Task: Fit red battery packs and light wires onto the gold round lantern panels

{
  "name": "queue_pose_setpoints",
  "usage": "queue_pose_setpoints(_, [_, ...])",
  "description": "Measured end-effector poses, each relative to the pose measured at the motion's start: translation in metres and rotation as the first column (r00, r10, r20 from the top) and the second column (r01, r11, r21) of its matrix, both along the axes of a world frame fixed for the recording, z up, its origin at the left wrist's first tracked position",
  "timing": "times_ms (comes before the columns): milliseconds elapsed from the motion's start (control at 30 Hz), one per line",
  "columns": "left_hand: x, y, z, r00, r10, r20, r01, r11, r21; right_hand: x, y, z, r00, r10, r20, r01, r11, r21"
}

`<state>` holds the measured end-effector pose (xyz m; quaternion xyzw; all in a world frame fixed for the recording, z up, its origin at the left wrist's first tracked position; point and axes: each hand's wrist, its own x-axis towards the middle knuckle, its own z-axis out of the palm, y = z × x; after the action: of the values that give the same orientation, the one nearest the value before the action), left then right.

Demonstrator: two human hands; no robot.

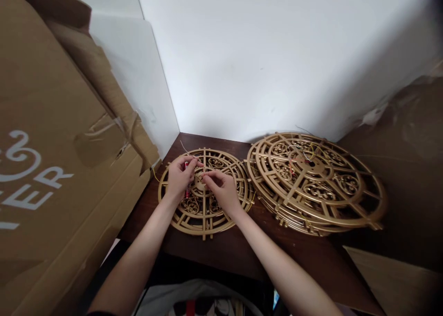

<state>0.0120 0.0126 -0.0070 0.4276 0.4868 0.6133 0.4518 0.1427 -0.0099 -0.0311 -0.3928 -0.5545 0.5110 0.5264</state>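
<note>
A round gold openwork panel (204, 223), with rings, cross bars and scrolled inserts, lies flat on the dark wooden table. Over its centre my left hand (178, 175) is closed in a pinch, and a thin pale wire (183, 147) sticks up from behind its fingers. Close beside it, my right hand (224, 191) also pinches with thumb and forefinger; whatever is between those fingertips is too small to make out. A slim red object (187, 192) shows at the left palm, partly covered, its kind unclear. Yellow wire (154, 174) pokes out at the panel's left edge.
To the right stands a stack of similar gold round panels (294, 191), with loose thin wires on top. A large cardboard box (69, 145) with white lettering rises at the left. Behind the dark table (242, 256) is a white wall (259, 67); brown cardboard (408, 177) stands far right.
</note>
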Motion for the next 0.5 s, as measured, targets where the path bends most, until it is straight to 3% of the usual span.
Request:
queue_pose_setpoints(200, [-0.0001,0.0011,-0.0006,1.0,-0.019,-0.015,0.018,1.0,-0.013,-0.0004,-0.002,0.0025,0.996,0.002,0.091,-0.009,0.997,0.075])
queue_pose_setpoints(500, [0.0031,-0.0007,0.0027,0.999,0.003,-0.052,-0.003,1.0,-0.009,-0.0032,-0.0018,0.0003,0.992,-0.031,0.121,0.022,0.997,0.07])
